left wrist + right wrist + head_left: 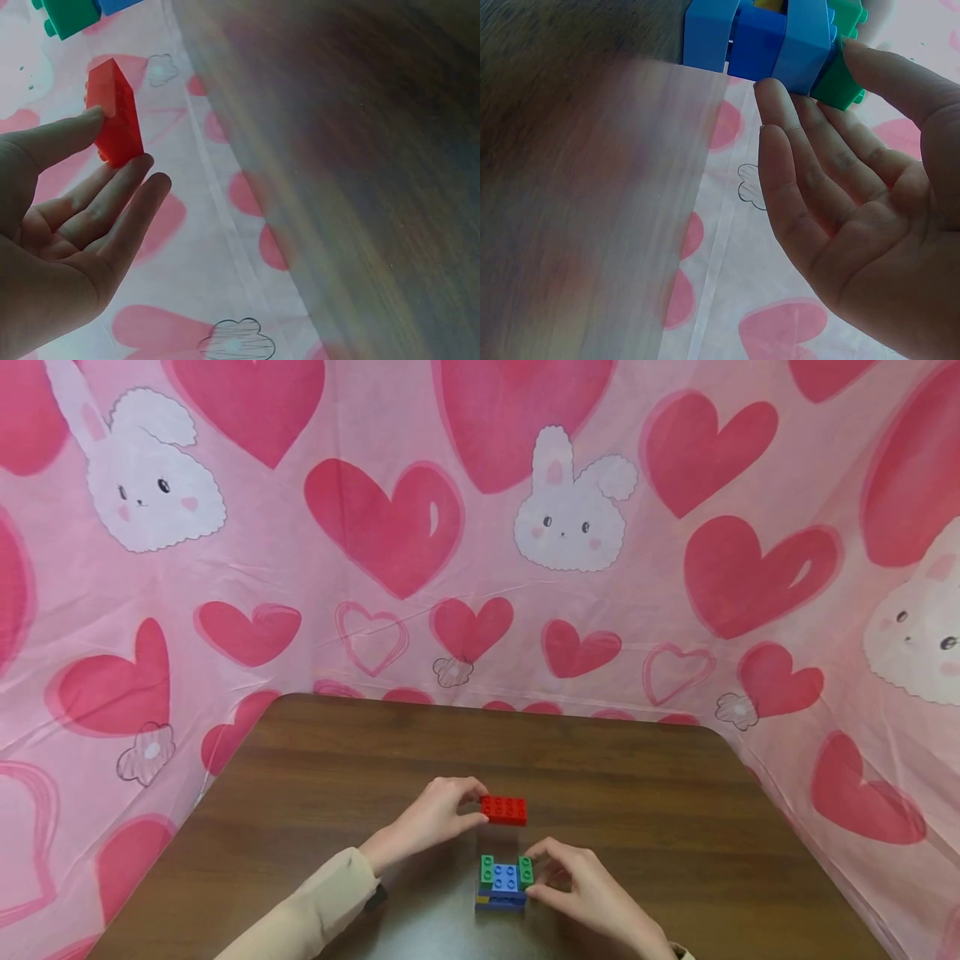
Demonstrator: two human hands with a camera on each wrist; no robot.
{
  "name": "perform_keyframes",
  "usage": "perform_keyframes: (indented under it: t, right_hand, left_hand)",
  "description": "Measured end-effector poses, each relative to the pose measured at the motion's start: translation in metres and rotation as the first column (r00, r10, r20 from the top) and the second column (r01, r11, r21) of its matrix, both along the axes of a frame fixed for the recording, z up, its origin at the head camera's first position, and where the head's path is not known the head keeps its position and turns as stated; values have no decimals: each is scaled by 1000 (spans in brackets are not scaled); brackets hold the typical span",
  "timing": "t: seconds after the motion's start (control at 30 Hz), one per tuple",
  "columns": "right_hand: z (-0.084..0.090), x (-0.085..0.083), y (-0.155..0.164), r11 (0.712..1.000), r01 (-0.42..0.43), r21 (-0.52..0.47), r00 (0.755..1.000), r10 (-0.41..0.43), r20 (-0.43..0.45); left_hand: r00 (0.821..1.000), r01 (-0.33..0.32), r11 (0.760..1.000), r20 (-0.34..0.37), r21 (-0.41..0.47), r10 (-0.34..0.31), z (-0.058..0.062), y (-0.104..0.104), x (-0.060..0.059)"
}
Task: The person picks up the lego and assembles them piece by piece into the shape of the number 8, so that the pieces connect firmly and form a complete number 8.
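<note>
My left hand [442, 814] pinches a flat red brick [504, 810] by its left end, between thumb and fingers, just above the dark wooden table [637, 777]. The left wrist view shows the same red brick [114, 112] held at my fingertips [139, 161]. In front of it stands a small stack of blue, green and yellow bricks [504, 882]. My right hand [577, 881] holds that stack at its right side, fingers on the green brick [840, 75] and the blue bricks [761, 37].
Pink cloth [480, 552] printed with hearts and rabbits hangs behind and on both sides of the table. The table's far edge [487, 706] meets the cloth.
</note>
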State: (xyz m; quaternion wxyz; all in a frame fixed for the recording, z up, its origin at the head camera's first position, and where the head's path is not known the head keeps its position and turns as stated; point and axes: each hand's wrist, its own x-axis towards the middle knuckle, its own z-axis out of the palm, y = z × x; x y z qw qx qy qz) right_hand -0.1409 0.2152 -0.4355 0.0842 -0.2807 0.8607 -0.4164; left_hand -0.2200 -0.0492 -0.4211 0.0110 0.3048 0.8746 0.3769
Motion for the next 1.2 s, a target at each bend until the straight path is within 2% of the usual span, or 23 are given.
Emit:
perform_keyframes:
  t: [0.2, 0.63, 0.87, 1.2]
  right_hand:
    - [2, 0, -1, 1000, 8, 8, 999, -9, 35]
    - [0, 0, -1, 1000, 2, 7, 1000, -2, 0]
    - [1, 0, -1, 999, 14, 33, 1000, -14, 10]
    - [1, -1, -1, 1000, 3, 31, 1000, -3, -3]
  left_hand:
    - [1000, -1, 1000, -15, 1, 1, 3, -1, 5]
    - [999, 20, 1000, -47, -3, -20, 11, -1, 19]
    - [998, 32, 999, -51, 16, -31, 18, -3, 28]
    - [994, 46, 999, -98, -3, -46, 23, -4, 40]
